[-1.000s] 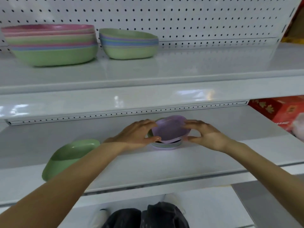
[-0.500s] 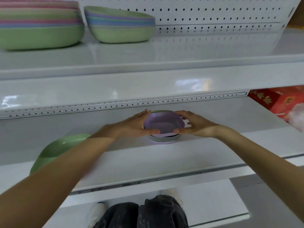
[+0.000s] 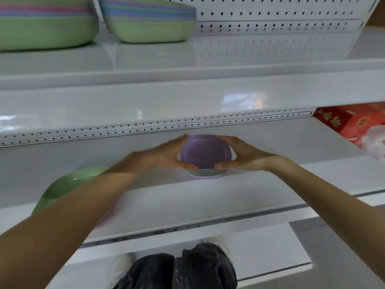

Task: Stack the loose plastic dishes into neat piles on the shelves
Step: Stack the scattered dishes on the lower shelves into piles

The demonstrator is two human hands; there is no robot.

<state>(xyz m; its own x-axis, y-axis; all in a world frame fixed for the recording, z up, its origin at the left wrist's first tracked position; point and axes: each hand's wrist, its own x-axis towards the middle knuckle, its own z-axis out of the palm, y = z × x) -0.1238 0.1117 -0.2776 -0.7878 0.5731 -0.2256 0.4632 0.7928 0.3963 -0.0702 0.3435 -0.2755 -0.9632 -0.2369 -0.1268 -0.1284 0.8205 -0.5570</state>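
Stack (image 3: 205, 158) of smooth rounded plastic dishes, purple on top, left hand (image 3: 164, 156) and right hand (image 3: 243, 155) clasping its sides

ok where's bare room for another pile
Bare: middle shelf between purple-topped stack and red box; upper shelf right of the smaller bowl stack. Crowded: upper left with the larger bowl stack, and around the green dish.
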